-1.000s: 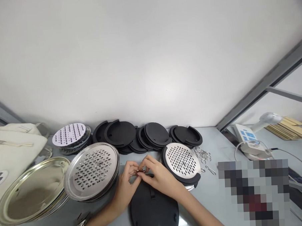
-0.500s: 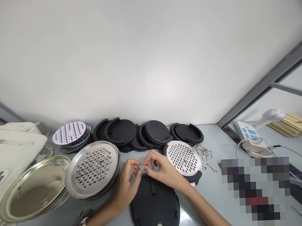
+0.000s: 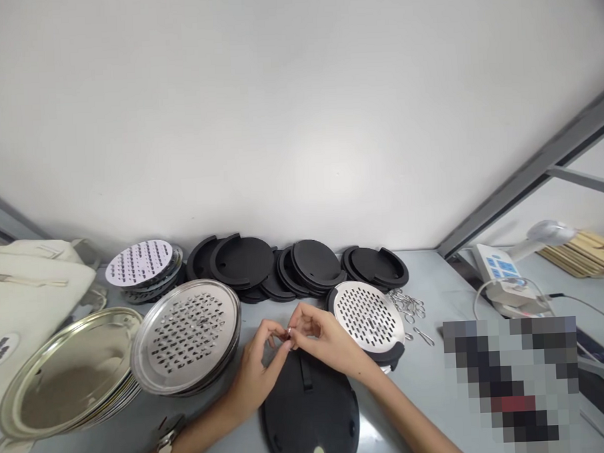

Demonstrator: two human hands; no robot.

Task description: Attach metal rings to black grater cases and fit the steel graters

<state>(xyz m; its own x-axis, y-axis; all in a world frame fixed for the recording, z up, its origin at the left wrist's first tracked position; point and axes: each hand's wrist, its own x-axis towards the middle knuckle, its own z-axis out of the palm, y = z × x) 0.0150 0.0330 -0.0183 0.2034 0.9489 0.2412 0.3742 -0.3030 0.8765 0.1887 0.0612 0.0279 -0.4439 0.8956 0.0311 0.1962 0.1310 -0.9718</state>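
Above the top edge of a black round plate (image 3: 313,419), both of my hands meet fingertip to fingertip. My left hand (image 3: 261,368), with a watch on its wrist, pinches at a small shiny metal piece (image 3: 289,332). My right hand (image 3: 321,339) has thumb and forefinger closed on the same piece; its exact shape is hidden by the fingers. To the right lies a perforated metal disc (image 3: 369,317) in a black holder. Metal hooks or rings (image 3: 409,304) are piled just beyond it. A stack of round metal graters (image 3: 187,338) stands left of my hands.
Gold-coloured round trays (image 3: 71,377) are stacked at the left beside a cream bag (image 3: 29,292). Black round holders (image 3: 246,262) line the wall, near more grater discs (image 3: 139,263). A white device (image 3: 507,281) stands at the right.
My left hand's fingertips have moved right and come together with those of my right hand at the small metal piece. The plates and discs have stayed in place.
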